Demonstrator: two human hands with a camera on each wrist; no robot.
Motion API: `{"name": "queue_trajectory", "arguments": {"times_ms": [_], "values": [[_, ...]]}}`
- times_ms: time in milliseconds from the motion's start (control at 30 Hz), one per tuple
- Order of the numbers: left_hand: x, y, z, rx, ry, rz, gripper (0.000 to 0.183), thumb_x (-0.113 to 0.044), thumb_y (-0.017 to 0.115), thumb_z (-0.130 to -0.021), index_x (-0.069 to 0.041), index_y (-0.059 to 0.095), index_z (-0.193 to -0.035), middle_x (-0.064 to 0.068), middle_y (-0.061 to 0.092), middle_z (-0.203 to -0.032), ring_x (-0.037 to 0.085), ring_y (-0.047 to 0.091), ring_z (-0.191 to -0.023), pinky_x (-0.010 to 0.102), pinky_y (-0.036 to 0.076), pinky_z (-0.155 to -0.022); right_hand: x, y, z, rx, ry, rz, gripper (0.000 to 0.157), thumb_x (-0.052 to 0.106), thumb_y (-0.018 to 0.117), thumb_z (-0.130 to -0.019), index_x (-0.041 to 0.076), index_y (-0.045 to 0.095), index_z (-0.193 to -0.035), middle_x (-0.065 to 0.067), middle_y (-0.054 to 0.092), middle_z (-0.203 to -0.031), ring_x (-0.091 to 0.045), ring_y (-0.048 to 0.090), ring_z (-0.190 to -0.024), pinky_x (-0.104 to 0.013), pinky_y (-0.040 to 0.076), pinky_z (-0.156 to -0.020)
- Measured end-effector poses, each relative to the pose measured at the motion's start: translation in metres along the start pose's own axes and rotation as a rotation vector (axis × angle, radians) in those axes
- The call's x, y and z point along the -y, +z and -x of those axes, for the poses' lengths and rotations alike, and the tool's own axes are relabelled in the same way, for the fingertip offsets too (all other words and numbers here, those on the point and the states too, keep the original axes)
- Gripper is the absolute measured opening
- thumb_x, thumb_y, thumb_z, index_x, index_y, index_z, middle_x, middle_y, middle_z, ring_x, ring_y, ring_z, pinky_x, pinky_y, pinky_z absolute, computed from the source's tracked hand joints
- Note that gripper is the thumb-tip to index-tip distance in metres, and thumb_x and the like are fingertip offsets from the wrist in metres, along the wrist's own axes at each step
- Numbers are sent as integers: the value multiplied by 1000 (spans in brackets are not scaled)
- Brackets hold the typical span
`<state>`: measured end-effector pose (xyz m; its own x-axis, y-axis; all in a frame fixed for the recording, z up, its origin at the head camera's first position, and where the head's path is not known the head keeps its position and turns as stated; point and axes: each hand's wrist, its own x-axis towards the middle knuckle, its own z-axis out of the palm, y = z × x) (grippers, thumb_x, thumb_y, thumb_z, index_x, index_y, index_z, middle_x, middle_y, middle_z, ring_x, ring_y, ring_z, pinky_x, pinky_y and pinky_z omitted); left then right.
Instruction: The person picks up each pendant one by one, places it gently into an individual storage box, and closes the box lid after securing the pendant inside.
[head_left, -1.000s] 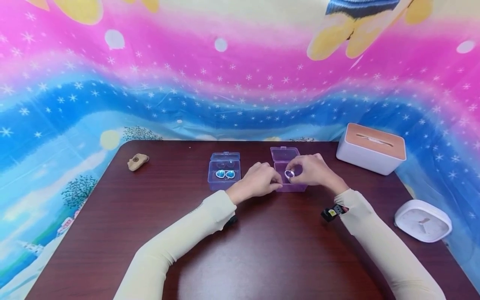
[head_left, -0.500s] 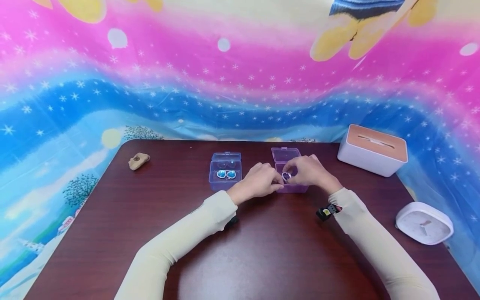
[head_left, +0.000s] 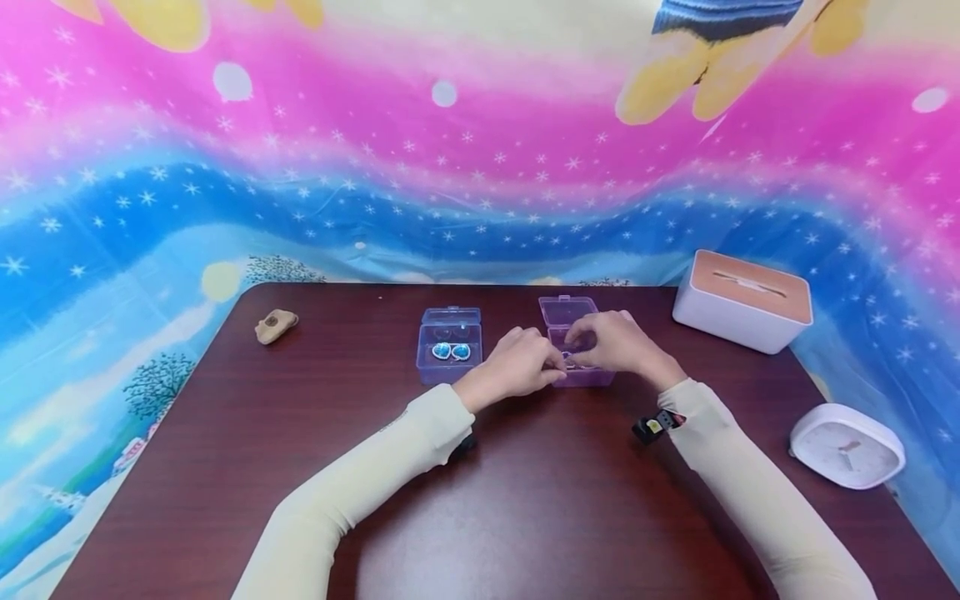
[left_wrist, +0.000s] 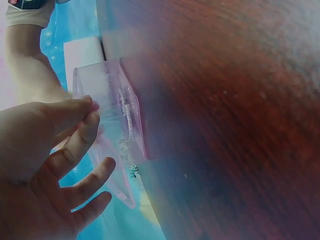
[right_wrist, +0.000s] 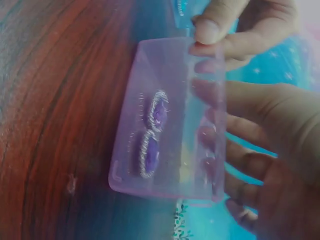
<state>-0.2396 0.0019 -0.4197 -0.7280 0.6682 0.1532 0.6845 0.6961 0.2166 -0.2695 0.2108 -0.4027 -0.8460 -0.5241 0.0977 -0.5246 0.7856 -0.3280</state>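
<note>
A clear pink box with its lid raised stands at the far middle of the table. My left hand pinches the box's near left rim between thumb and index finger, other fingers spread in the left wrist view. My right hand is over the box, fingers reaching inside and apart. Two purple gems with beaded silver rims lie end to end low in the box, seen through its wall in the right wrist view; fingers mostly hide them in the head view.
To the left stands an open clear blue box holding two blue silver-rimmed hearts. A small beige lump lies far left. A white tissue box and a white clock stand right. A patterned cloth hangs behind.
The purple gem piece moved left and down into the pink box, and the right fingers let go of it. My left hand kept its hold on the rim.
</note>
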Motion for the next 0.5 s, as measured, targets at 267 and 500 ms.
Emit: {"name": "queue_trajectory", "arguments": {"times_ms": [267, 500], "values": [[0, -2, 0, 3, -4, -15, 13, -38, 71, -97, -32, 82, -95, -16, 78, -88, 11, 66, -88, 31, 45, -77, -23, -12, -2, -105, 303, -282, 53, 38, 65, -100, 3, 57, -139, -26, 62, -134, -42, 63, -119, -56, 51, -101], [0, -4, 1, 17, -13, -20, 12, -38, 71, -97, -32, 82, -95, -16, 78, -89, 12, 63, -88, 31, 44, -77, -44, 2, -9, 52, 485, -664, 68, 30, 50, -108, -5, 21, -160, -34, 44, -154, -46, 48, -142, -55, 39, -118]]}}
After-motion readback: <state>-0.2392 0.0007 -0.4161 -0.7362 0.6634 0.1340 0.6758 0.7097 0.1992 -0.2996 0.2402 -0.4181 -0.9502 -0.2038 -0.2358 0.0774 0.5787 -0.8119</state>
